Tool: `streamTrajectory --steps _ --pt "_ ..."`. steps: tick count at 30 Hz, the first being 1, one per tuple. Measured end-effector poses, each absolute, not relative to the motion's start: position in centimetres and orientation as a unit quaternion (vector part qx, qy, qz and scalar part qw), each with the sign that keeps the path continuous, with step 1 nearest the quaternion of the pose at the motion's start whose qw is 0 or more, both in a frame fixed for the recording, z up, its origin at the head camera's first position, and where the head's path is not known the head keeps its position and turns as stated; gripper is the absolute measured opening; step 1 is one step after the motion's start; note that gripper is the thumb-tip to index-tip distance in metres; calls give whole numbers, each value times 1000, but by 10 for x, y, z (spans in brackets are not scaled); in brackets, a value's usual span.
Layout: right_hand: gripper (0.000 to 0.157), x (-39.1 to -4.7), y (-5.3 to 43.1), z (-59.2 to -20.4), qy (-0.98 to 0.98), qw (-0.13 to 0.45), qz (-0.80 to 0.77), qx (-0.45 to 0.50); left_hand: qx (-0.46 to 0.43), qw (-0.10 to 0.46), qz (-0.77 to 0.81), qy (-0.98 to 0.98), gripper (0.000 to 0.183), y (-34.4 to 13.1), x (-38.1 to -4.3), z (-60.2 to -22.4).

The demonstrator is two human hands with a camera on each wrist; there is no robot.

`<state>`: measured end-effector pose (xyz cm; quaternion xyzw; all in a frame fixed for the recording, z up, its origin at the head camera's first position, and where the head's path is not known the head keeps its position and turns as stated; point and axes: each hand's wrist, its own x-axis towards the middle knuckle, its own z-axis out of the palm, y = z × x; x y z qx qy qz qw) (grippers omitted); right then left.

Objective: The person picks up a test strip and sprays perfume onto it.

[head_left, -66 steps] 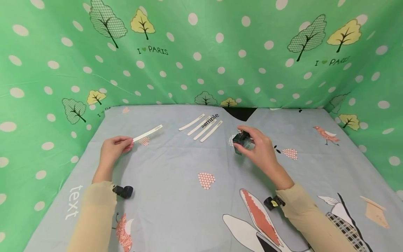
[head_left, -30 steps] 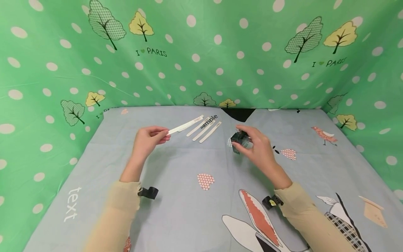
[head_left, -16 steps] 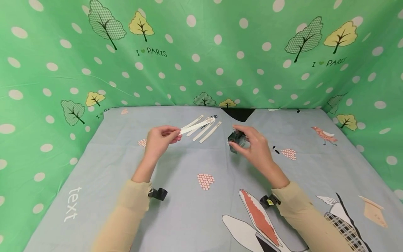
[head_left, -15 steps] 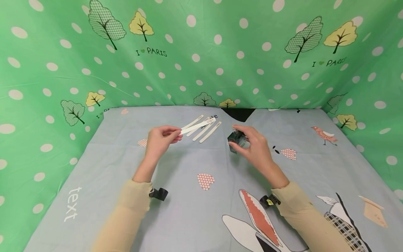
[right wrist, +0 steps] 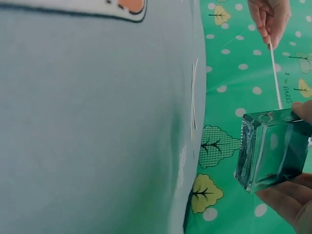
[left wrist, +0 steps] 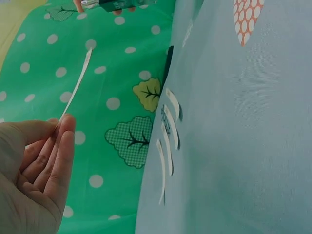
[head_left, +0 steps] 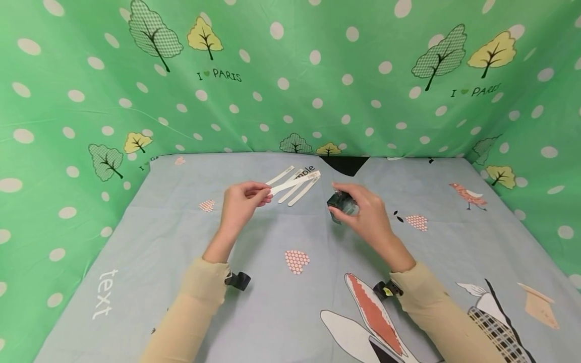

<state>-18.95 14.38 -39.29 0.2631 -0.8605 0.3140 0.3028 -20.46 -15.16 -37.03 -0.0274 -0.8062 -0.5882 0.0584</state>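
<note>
My left hand [head_left: 245, 204] pinches the near end of a white perfume test strip [head_left: 295, 183] between thumb and fingers. The strip, slightly bowed in the left wrist view, points right with its printed tip towards the bottle. My right hand [head_left: 369, 214] grips a square, dark green glass perfume bottle [right wrist: 273, 148], with a finger at its top by the silver nozzle and the thumb low on the other side. Both are held above the table. A gap separates strip tip and bottle in the head view. Several more strips [head_left: 303, 191] lie side by side beneath the held one.
A grey-blue printed cloth [head_left: 263, 302] covers the table, with hearts, birds and lettering on it. Behind and at the sides hangs a green dotted curtain [head_left: 281, 116]. Each wrist wears a small black camera [head_left: 239, 281].
My left hand has carried the strip rightwards from the table's left side, over the lying strips and towards the bottle. My right hand has shifted slightly left with the bottle.
</note>
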Motion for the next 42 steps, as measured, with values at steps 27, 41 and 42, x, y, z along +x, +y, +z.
streamTrajectory --steps 27,41,42 --pt "56 -188 158 -395 -866 285 348 220 7 18 -631 -776 24 -133 -226 -390" --pt "55 -185 166 -396 -866 282 361 200 46 -34 -656 -752 23 -106 -245 -424" --pt "55 -186 167 -397 -866 281 363 199 53 -40 -656 -752 22 -104 -245 -426"
